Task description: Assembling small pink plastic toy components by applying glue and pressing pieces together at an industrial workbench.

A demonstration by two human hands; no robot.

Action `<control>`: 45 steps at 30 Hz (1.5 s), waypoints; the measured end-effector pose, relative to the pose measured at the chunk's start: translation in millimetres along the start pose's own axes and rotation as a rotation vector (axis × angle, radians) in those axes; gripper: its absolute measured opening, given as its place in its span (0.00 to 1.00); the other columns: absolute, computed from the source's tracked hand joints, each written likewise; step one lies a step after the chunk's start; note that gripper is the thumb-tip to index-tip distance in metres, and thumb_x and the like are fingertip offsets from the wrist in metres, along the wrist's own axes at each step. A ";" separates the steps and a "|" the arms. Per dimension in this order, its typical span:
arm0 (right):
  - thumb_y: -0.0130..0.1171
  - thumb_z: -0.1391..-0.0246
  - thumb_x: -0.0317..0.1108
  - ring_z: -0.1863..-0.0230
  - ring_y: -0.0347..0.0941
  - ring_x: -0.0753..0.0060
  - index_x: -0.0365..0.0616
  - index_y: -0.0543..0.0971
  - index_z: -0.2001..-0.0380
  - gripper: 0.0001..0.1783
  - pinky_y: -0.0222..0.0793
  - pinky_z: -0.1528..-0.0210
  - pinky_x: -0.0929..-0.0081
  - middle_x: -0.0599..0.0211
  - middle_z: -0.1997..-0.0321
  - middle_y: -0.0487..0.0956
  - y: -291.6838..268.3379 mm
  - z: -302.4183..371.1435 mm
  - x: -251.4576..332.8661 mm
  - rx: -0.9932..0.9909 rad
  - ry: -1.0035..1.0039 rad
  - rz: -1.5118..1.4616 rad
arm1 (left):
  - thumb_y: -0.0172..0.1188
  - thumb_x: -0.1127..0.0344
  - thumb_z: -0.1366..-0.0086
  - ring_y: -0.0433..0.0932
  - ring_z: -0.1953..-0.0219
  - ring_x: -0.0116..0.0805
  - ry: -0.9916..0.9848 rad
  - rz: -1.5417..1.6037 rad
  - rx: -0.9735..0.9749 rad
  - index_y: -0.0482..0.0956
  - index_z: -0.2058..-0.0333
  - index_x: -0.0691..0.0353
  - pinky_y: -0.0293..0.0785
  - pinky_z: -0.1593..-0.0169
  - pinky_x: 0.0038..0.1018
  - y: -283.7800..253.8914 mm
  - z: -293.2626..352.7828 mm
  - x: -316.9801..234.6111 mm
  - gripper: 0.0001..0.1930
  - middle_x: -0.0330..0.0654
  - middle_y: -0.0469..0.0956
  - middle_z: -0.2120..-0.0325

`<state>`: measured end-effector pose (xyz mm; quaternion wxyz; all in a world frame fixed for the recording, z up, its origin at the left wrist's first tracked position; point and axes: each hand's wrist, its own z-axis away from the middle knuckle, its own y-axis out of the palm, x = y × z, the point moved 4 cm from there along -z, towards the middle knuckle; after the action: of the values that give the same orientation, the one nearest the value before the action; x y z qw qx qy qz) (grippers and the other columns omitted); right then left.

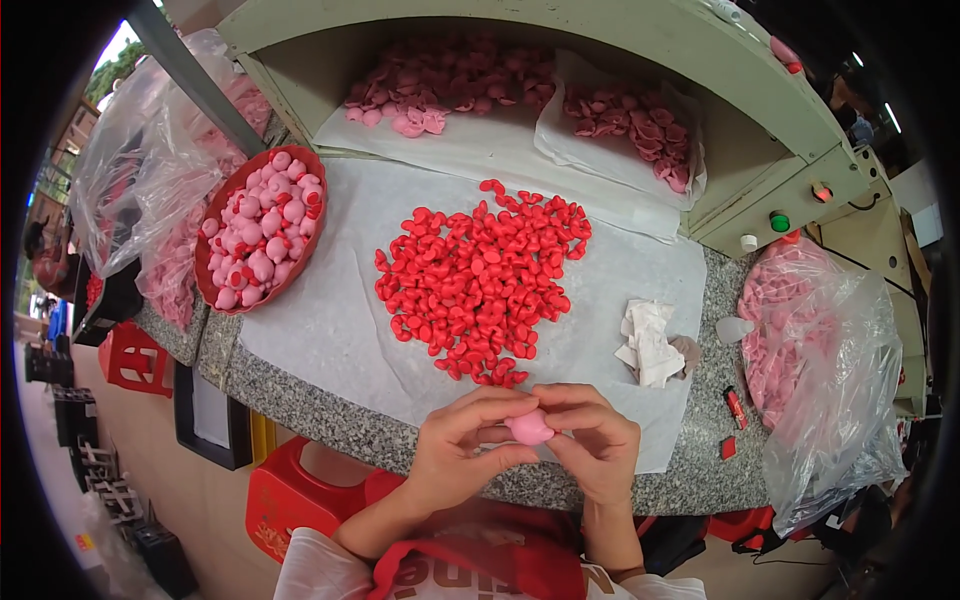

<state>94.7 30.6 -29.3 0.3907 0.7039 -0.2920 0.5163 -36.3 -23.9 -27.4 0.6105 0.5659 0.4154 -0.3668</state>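
Observation:
Between the fingertips of both hands I hold a small rounded pink piece [530, 428], close to the table's front edge. My left hand [465, 440] pinches it from the left, and my right hand [597, 440] grips its right side. Just beyond my fingers, a heap of small red curved pieces [480, 275] spreads over white paper [320, 340]. To the left stands a round red-brown basket [318, 222] full of pink rounded pieces [262, 225], some with red parts on them.
A grey-green metal cabinet [640, 60] at the back holds pink pieces [450, 80] on white sheets. Clear plastic bags of pink pieces [790, 310] lie at both sides. Crumpled white paper [652, 340] sits at right, near a small red tool [735, 407]. A red stool [290, 500] stands below.

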 end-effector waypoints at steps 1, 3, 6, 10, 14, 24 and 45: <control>0.54 0.63 0.14 0.53 0.68 0.59 0.36 0.76 0.71 0.12 0.65 0.52 0.67 0.48 0.56 0.70 0.4 0.4 -1.0 0.000 0.000 0.000 | 0.58 0.84 0.53 0.71 0.57 0.33 0.031 -0.020 -0.002 0.71 0.58 0.68 0.73 0.54 0.26 0.3 0.1 -0.5 0.20 0.45 0.68 0.59; 0.54 0.64 0.13 0.55 0.68 0.63 0.36 0.76 0.70 0.14 0.65 0.53 0.71 0.51 0.56 0.70 2.0 0.5 -2.6 0.018 -0.046 -0.033 | 0.59 0.84 0.54 0.71 0.58 0.33 0.062 -0.041 -0.007 0.71 0.59 0.68 0.74 0.55 0.26 -0.1 0.7 0.3 0.20 0.46 0.68 0.60; 0.54 0.63 0.13 0.55 0.68 0.62 0.37 0.76 0.71 0.13 0.65 0.54 0.71 0.50 0.55 0.70 3.1 0.7 -3.4 0.014 -0.050 -0.069 | 0.58 0.84 0.54 0.72 0.59 0.34 0.065 -0.030 -0.030 0.72 0.59 0.68 0.74 0.56 0.26 -0.8 1.0 3.1 0.20 0.46 0.68 0.61; 0.54 0.63 0.13 0.55 0.67 0.61 0.38 0.75 0.72 0.12 0.65 0.55 0.70 0.50 0.56 0.70 4.1 0.8 -5.6 0.017 -0.076 -0.095 | 0.57 0.85 0.53 0.72 0.60 0.36 0.107 -0.082 -0.004 0.70 0.59 0.71 0.76 0.60 0.25 0.7 1.9 1.8 0.19 0.50 0.68 0.61; 0.53 0.64 0.13 0.55 0.67 0.61 0.39 0.74 0.73 0.12 0.64 0.56 0.70 0.50 0.57 0.70 5.8 0.9 -8.9 0.010 -0.074 -0.114 | 0.56 0.84 0.52 0.73 0.61 0.35 0.124 -0.097 -0.015 0.71 0.60 0.71 0.75 0.62 0.23 0.4 2.0 2.8 0.17 0.49 0.68 0.62; 0.52 0.62 0.14 0.54 0.66 0.62 0.40 0.73 0.72 0.11 0.62 0.53 0.68 0.51 0.58 0.69 5.1 1.9 -16.2 -0.012 -0.042 -0.264 | 0.58 0.83 0.52 0.73 0.62 0.36 0.138 -0.142 -0.046 0.71 0.61 0.71 0.76 0.61 0.24 5.4 3.2 2.6 0.17 0.50 0.69 0.63; 0.58 0.58 0.28 0.52 0.61 0.61 0.49 0.72 0.71 0.08 0.54 0.47 0.67 0.66 0.61 0.70 3.8 11.2 -27.4 -0.192 -0.095 -0.502 | 0.50 0.83 0.46 0.69 0.53 0.35 -0.181 0.299 -0.189 0.74 0.62 0.71 0.65 0.51 0.26 6.7 2.5 21.6 0.12 0.50 0.72 0.59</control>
<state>89.0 19.2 -56.3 0.5572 0.7374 -0.1740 0.3398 -21.6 -25.4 -44.7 0.7436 0.5260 0.3026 -0.2808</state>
